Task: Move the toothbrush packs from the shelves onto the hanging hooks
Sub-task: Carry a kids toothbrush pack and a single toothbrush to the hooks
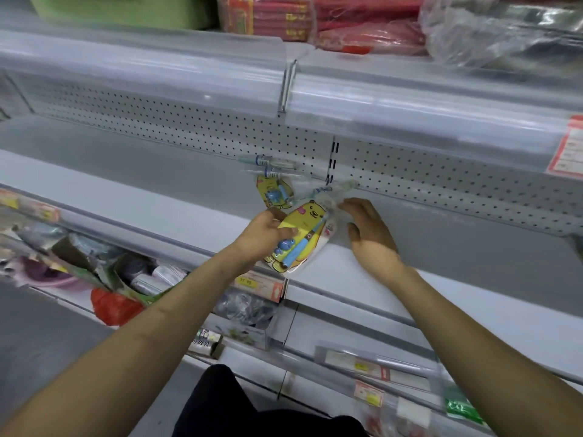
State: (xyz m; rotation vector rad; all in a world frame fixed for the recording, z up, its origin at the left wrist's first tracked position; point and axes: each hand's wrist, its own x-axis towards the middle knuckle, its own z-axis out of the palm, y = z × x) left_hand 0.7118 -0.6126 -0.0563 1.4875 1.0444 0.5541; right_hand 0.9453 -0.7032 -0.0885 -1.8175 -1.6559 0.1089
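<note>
Our left hand [265,229] grips the yellow bear-shaped plastic toothbrush pack [301,234] by its left edge, above the white shelf's [151,206] front edge. Our right hand [369,233] lies spread and relaxed just beside the pack's top, fingertips near the clear-tipped hook [335,188]. 1 similar yellow pack [273,192] hangs behind, near the shelf's back edge.

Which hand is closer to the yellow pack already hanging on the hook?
Left. The left hand, gripping a second pack, sits just below the hanging pack; the right hand is farther off to its right.
</note>
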